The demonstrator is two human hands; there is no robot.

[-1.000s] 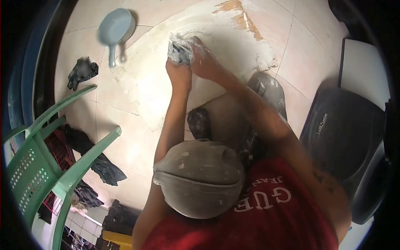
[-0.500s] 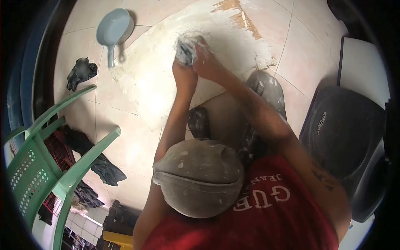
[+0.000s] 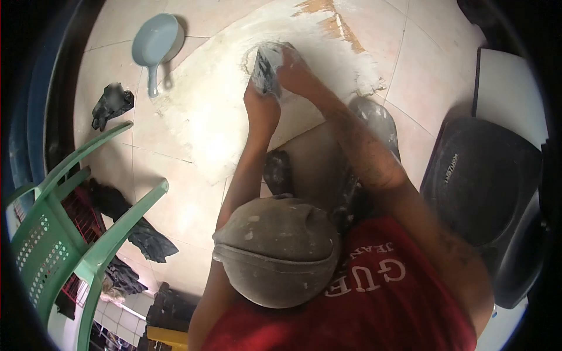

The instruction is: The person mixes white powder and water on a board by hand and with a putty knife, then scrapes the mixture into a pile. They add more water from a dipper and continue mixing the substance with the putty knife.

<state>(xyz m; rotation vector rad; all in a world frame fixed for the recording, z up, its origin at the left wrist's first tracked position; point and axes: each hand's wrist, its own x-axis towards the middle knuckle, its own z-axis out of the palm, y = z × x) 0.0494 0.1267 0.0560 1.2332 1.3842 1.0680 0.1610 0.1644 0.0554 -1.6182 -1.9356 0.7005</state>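
My left hand (image 3: pixel 263 108) is closed around the lower end of a flat dark piece (image 3: pixel 266 70) smeared with white paste, its narrow end pointing away from me. Close by on the right, my right hand (image 3: pixel 291 71) has curled fingers coated in white, against the piece's right side. What the right fingers hold, if anything, is hidden. Both hands are over a patch of white paste (image 3: pixel 249 58) on a white-smeared board (image 3: pixel 205 88) lying on the floor. Torn brown material shows at the board's far right edge.
A grey-blue pan (image 3: pixel 157 41) and a crumpled black bag (image 3: pixel 112 105) lie to the left. Nearer are a green plastic chair (image 3: pixel 111 234) and dark cloth (image 3: pixel 149 237). A black Konzert speaker (image 3: pixel 483 181) stands on the right. My dusty knee (image 3: pixel 278 251) is below the hands.
The white-smeared piece has turned so more of its flat dark face shows. My right hand has shifted slightly right and its forearm has rolled. The view has moved a little.
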